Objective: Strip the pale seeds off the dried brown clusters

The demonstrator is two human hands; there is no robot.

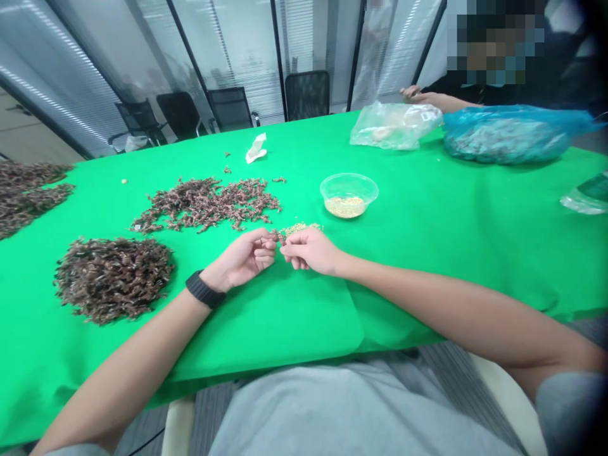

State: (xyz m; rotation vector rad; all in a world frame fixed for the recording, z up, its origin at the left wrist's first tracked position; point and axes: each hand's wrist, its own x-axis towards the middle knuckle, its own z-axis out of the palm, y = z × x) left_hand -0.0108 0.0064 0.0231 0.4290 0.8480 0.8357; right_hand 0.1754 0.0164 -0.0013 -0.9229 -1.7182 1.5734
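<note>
My left hand [247,258] pinches a small, knobbly, dried brown piece [278,237] between thumb and forefinger. My right hand [311,251] meets it from the other side, fingertips closed on the same piece. Just behind my right fingers lies a small scatter of pale yellow grains [302,227]. A clear plastic bowl [349,185] beyond them has a layer of similar grains in its bottom. A loose spread of dried brown pieces [209,204] lies past my left hand. Left of my wrist is a taller, dense heap of such pieces [116,278].
Another brown pile [26,193] is at the far left. A crumpled white tissue [256,149] lies toward the back. A clear plastic bag [394,126] and a full blue bag [508,134] rest at the back right, before a seated person. Green cloth covers the table [451,234].
</note>
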